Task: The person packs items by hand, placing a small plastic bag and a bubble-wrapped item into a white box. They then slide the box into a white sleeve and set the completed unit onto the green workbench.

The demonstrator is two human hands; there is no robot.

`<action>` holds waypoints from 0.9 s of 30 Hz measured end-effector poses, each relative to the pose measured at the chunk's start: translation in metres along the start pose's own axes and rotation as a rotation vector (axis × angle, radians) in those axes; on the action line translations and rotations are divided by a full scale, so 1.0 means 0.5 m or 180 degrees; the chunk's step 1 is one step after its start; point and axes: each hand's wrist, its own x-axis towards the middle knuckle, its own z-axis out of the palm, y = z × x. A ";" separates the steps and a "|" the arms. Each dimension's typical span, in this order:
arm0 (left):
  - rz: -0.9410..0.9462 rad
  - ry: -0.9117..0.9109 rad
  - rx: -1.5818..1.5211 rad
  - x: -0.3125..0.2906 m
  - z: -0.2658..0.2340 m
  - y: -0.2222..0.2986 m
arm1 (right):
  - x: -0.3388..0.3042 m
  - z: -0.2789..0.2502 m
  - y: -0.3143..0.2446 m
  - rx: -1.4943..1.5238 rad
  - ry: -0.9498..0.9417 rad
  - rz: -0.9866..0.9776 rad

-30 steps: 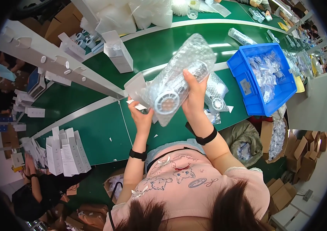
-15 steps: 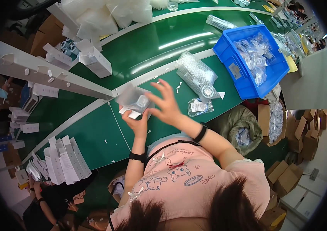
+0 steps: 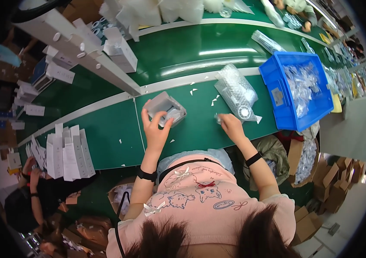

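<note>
My left hand (image 3: 156, 131) grips a small open white box (image 3: 162, 102) near the front of the green work table. Its fingertips reach over the rim, beside a clear plastic-wrapped item (image 3: 175, 114) inside. Further right, my right hand (image 3: 234, 129) is closed, fingertips pinched on a small clear plastic packet (image 3: 218, 118); most of the packet is hidden under the hand. Just beyond that hand lies a bubble-wrapped bundle (image 3: 234, 86) with a round white end piece.
A blue bin (image 3: 273, 103) of clear packets stands at the right table edge. White boxes (image 3: 69, 152) stand in a row at the left. A metal post (image 3: 118, 79) slants across the left side. White paper scraps (image 3: 214, 100) dot the table. Another person's hand (image 3: 34, 176) shows at lower left.
My right hand has left the box and moved right, down onto the clear packet on the table. My left hand still holds the box, its fingers now over the rim.
</note>
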 end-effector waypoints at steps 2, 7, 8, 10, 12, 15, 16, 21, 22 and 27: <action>-0.0173 0.0130 0.0026 0.004 -0.011 0.009 | 0.042 -0.080 -0.079 0.1905 0.0665 0.0647; -0.1275 0.0048 -0.0494 0.048 -0.034 0.010 | 0.143 -0.179 -0.226 0.5355 0.2318 -0.0265; -0.1676 -0.0075 -0.0737 0.059 -0.041 0.010 | 0.160 -0.179 -0.242 0.5364 0.2293 -0.0301; -0.1572 0.0034 -0.0794 0.064 -0.037 -0.002 | 0.189 -0.170 -0.258 0.5117 0.2276 -0.0902; -0.1360 0.0203 -0.0906 0.059 -0.028 -0.022 | 0.216 -0.137 -0.242 0.4387 0.1889 -0.1275; -0.1414 0.0083 -0.1094 0.049 -0.028 -0.038 | 0.243 -0.119 -0.227 0.2892 0.1178 -0.1939; -0.1441 0.0006 -0.1195 0.047 -0.027 -0.043 | 0.245 -0.122 -0.222 0.2203 0.1010 -0.2123; -0.1136 0.0283 -0.1118 0.053 -0.013 -0.039 | 0.225 -0.158 -0.235 0.0396 0.0402 -0.2455; -0.1162 0.0395 -0.1054 0.052 -0.011 -0.040 | 0.220 -0.156 -0.227 0.0413 0.0394 -0.2585; -0.1169 0.0399 -0.1318 0.033 0.007 -0.051 | 0.228 -0.059 -0.190 0.1817 0.1226 -0.1456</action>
